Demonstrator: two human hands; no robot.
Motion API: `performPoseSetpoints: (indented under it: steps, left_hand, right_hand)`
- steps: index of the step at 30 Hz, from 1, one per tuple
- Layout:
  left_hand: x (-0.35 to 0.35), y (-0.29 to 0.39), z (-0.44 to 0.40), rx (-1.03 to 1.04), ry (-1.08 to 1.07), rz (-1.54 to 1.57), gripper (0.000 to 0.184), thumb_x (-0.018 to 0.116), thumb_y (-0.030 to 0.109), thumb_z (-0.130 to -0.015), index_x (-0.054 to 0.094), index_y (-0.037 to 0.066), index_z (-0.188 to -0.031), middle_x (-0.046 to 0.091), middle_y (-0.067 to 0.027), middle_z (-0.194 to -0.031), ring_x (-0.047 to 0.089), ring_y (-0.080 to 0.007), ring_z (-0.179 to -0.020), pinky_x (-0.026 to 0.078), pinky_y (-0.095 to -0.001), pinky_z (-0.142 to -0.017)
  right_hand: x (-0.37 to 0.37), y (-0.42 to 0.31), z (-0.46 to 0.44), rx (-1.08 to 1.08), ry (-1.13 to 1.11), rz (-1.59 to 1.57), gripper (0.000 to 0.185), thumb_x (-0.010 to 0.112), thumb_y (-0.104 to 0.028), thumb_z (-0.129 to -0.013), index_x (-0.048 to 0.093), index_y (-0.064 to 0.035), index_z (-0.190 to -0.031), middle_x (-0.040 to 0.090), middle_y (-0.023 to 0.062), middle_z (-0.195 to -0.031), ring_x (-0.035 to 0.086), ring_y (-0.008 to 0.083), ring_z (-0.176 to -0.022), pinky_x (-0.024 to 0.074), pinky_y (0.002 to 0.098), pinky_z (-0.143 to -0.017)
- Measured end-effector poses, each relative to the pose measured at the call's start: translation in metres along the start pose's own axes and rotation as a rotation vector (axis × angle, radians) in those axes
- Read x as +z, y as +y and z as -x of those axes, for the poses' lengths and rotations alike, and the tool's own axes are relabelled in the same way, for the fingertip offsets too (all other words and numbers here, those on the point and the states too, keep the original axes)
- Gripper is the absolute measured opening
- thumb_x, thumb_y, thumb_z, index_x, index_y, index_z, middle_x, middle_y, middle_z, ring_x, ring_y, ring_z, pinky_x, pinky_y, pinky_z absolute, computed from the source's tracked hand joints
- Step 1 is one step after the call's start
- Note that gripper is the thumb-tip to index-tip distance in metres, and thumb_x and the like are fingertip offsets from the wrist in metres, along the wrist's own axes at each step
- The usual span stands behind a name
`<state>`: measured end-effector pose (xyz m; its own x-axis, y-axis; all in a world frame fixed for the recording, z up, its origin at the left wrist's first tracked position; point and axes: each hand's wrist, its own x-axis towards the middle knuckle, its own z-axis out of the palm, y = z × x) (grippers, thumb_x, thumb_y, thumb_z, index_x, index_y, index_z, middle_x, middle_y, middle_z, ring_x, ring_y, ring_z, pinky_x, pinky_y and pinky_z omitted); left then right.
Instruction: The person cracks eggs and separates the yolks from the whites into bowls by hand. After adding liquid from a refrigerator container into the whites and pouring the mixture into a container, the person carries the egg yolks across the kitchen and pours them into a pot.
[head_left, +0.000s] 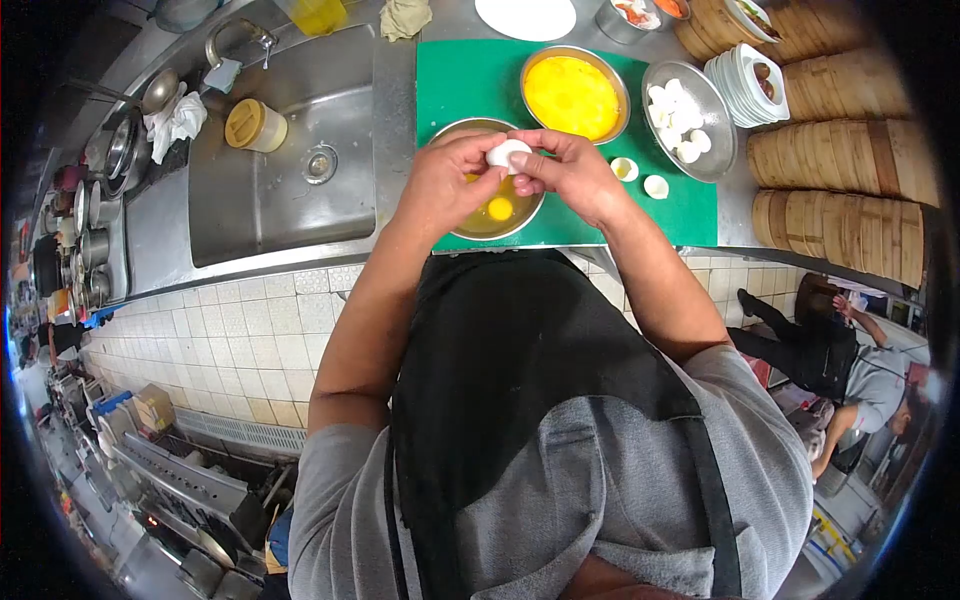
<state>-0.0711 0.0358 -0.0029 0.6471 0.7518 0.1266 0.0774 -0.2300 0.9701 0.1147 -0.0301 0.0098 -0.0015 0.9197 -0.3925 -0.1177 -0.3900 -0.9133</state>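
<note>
Both my hands hold one white egg (508, 155) between fingers and thumbs. My left hand (445, 185) grips it from the left, and my right hand (575, 175) from the right. Beneath them a metal bowl (490, 236) contains clear egg white and at least one yolk (500, 208). Whether the shell is cracked, I cannot tell. Behind it stands a larger metal bowl (621, 125) full of yellow egg yolk. To its right, a metal bowl (722, 160) holds several white eggs (677, 115). Two broken eggshell pieces (656, 187) lie near my right hand.
A green cutting board (450, 80) lies under the bowls. Left of it is a steel sink (345, 110) with a yellow-lidded container (255, 126). Stacked white plates (735, 85) and bamboo steamers (840, 155) stand at right. Another person (850, 365) is at far right, away from the counter.
</note>
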Motion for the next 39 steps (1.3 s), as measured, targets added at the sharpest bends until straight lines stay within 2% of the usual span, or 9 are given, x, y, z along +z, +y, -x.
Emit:
performPoseSetpoints:
  steps: [6,8,10,13,20,26,28,32,39]
  left_hand:
    - [0.007,-0.008,0.0,-0.103,0.068,0.086,0.034,0.07,-0.001,-0.082,0.066,-0.001,-0.115,0.07,-0.0089,-0.098,0.067,-0.0114,-0.086,0.056,-0.0265,-0.077]
    - [0.011,-0.014,0.001,-0.116,0.134,0.026,0.032,0.072,0.007,-0.08,0.067,0.0,-0.111,0.073,-0.0113,-0.094,0.071,-0.0157,-0.08,0.056,-0.0268,-0.072]
    - [0.011,-0.02,0.0,-0.131,0.141,-0.01,0.032,0.073,0.008,-0.079,0.068,0.0,-0.11,0.073,-0.0123,-0.093,0.071,-0.0158,-0.078,0.057,-0.0269,-0.07]
    - [0.009,-0.014,0.002,-0.166,0.149,-0.06,0.032,0.075,0.01,-0.077,0.069,-0.001,-0.107,0.073,-0.0137,-0.091,0.071,-0.0162,-0.076,0.057,-0.0272,-0.069]
    - [0.015,-0.022,0.005,-0.154,0.186,-0.089,0.032,0.077,0.012,-0.074,0.069,-0.002,-0.102,0.071,-0.0134,-0.085,0.07,-0.017,-0.072,0.056,-0.0277,-0.067]
    - [0.019,-0.015,0.007,-0.168,0.2,-0.238,0.033,0.077,0.012,-0.071,0.07,0.0,-0.101,0.07,-0.0134,-0.084,0.069,-0.0179,-0.071,0.055,-0.0292,-0.066]
    - [0.02,-0.014,0.007,-0.166,0.21,-0.253,0.033,0.077,0.012,-0.071,0.07,0.0,-0.1,0.07,-0.0131,-0.085,0.068,-0.0181,-0.071,0.055,-0.0295,-0.066]
    - [0.018,-0.016,0.008,-0.141,0.228,-0.191,0.031,0.075,0.009,-0.071,0.07,0.001,-0.1,0.069,-0.0126,-0.088,0.068,-0.0199,-0.07,0.055,-0.0306,-0.067]
    - [-0.017,-0.001,0.015,0.032,0.08,-0.289,0.036,0.068,-0.004,-0.076,0.068,0.004,-0.111,0.064,-0.0111,-0.112,0.067,-0.0173,-0.088,0.055,-0.0266,-0.08]
  right_hand:
    - [0.001,0.01,0.0,-0.12,0.003,0.091,0.043,0.068,-0.013,-0.09,0.056,-0.0015,-0.13,0.068,0.0048,-0.095,0.062,0.0076,-0.078,0.0522,0.0224,-0.073]
    - [0.001,0.013,0.0,-0.166,0.006,0.106,0.043,0.069,-0.012,-0.09,0.056,-0.002,-0.13,0.067,0.004,-0.094,0.061,0.0068,-0.078,0.0515,0.022,-0.072]
    - [0.0,0.013,0.0,-0.3,0.078,0.504,0.046,0.069,-0.006,-0.087,0.056,-0.0038,-0.131,0.066,0.0031,-0.094,0.058,0.0061,-0.076,0.0505,0.0226,-0.07]
    - [0.005,0.01,0.003,-0.391,0.106,0.647,0.047,0.067,-0.003,-0.084,0.057,-0.0046,-0.13,0.064,0.0037,-0.092,0.057,0.0071,-0.074,0.0496,0.0234,-0.068]
    - [0.013,0.022,-0.002,-0.475,0.154,0.614,0.039,0.064,-0.003,-0.082,0.059,-0.0023,-0.121,0.064,0.0066,-0.092,0.059,0.0096,-0.075,0.0503,0.0256,-0.068]
    - [0.02,0.022,-0.001,-0.493,0.197,0.718,0.037,0.058,-0.001,-0.08,0.059,-0.0021,-0.117,0.064,0.0145,-0.097,0.065,0.0231,-0.081,0.0517,0.0323,-0.074]
    - [0.019,0.024,-0.003,-0.529,0.212,0.736,0.038,0.056,0.001,-0.079,0.059,-0.0027,-0.116,0.064,0.0174,-0.099,0.064,0.0301,-0.084,0.0516,0.035,-0.076]
    - [0.015,0.024,-0.004,-0.481,0.196,0.739,0.04,0.054,0.003,-0.078,0.059,-0.0028,-0.117,0.063,0.0175,-0.105,0.064,0.0312,-0.09,0.0511,0.035,-0.079]
    - [0.004,0.006,0.006,-0.835,0.156,0.98,0.045,0.055,0.009,-0.075,0.063,-0.0071,-0.117,0.059,0.0176,-0.12,0.058,0.0338,-0.108,0.0487,0.0394,-0.09]
